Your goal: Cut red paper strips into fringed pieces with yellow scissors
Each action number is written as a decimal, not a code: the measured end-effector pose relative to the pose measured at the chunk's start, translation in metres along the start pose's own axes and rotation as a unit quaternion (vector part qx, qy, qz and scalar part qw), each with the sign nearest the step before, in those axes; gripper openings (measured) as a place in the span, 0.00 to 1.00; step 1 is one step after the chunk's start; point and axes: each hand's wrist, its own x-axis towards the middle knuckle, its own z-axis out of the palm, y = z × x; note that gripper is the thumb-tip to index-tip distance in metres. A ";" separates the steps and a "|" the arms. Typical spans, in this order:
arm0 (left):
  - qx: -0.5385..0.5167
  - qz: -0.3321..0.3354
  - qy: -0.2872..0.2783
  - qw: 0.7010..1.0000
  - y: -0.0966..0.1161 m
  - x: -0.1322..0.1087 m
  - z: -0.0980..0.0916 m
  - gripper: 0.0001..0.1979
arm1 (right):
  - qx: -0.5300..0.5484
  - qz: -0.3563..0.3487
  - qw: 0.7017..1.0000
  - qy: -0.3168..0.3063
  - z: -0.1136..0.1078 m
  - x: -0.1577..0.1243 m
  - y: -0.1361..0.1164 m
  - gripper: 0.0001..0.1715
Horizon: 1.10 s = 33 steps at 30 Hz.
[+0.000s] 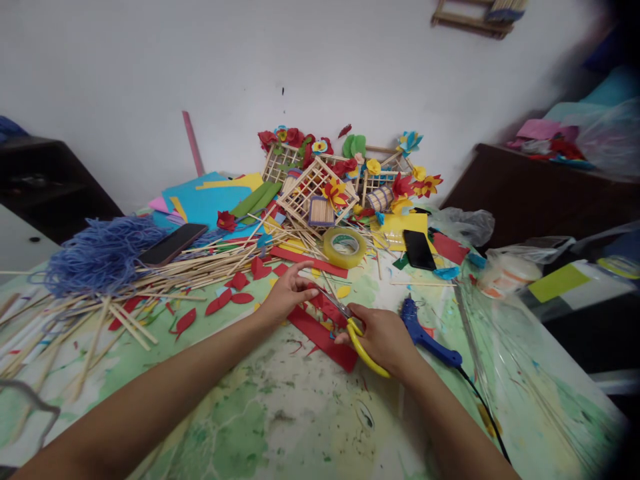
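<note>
My right hand [383, 337] is wrapped around the yellow handles of a pair of scissors [367, 353], whose blades point up and left. Close to the blade tips, my left hand [290, 291] has its thumb and fingers pinched on a small red craft-sheet piece [314, 298], mostly covered by the fingers. Beneath both hands lies a red strip [325, 339] with coloured scraps around it. Left of my left hand are cut red petals [220, 301]. A longer red strip [320, 262] lies beyond the hands.
A tape roll [344, 247] sits beyond my hands, before decorated stick frames [320, 190]. A blue glue gun [430, 337] with a cord is at right, near a black phone [419, 249]. Wooden sticks [210, 263], blue yarn [100, 257] and another phone [174, 244] are at left.
</note>
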 end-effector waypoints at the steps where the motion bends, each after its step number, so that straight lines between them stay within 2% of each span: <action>1: 0.001 -0.001 0.002 1.000 0.001 0.000 0.000 0.34 | 0.002 -0.001 1.000 0.002 0.000 0.000 0.000 0.20; 6: 0.005 -0.018 0.011 1.000 0.003 -0.002 0.003 0.36 | 0.020 0.020 0.999 0.029 0.001 0.001 0.003 0.18; 8: -0.002 -0.026 -0.011 1.000 0.000 -0.005 0.006 0.37 | 0.051 0.038 0.997 0.049 0.002 0.002 0.003 0.18; 11: -0.007 -0.053 -0.074 0.996 -0.006 -0.012 0.014 0.39 | 0.154 0.049 0.984 0.074 0.007 0.004 0.003 0.17; 14: -0.016 -0.097 -0.146 0.984 -0.012 -0.021 0.023 0.41 | 0.295 0.043 0.950 0.094 0.018 0.006 0.001 0.18; 17: -0.028 -0.118 -0.186 0.975 -0.016 -0.027 0.029 0.42 | 0.421 0.026 0.900 0.107 0.026 0.007 -0.002 0.24; 19: -0.023 -0.118 -0.205 0.971 -0.018 -0.028 0.030 0.43 | 0.466 0.013 0.879 0.105 0.028 0.008 -0.004 0.26; 21: -0.013 -0.117 -0.217 0.969 -0.018 -0.028 0.031 0.44 | 0.478 0.008 0.872 0.102 0.029 0.008 -0.005 0.26; 28: 0.013 -0.122 -0.151 0.981 -0.011 -0.029 0.030 0.42 | 0.491 0.015 0.863 0.116 0.032 0.009 -0.003 0.25; 33: 0.055 -0.090 -0.098 0.990 -0.008 -0.023 0.027 0.39 | 0.498 0.022 0.859 0.114 0.034 0.010 -0.007 0.23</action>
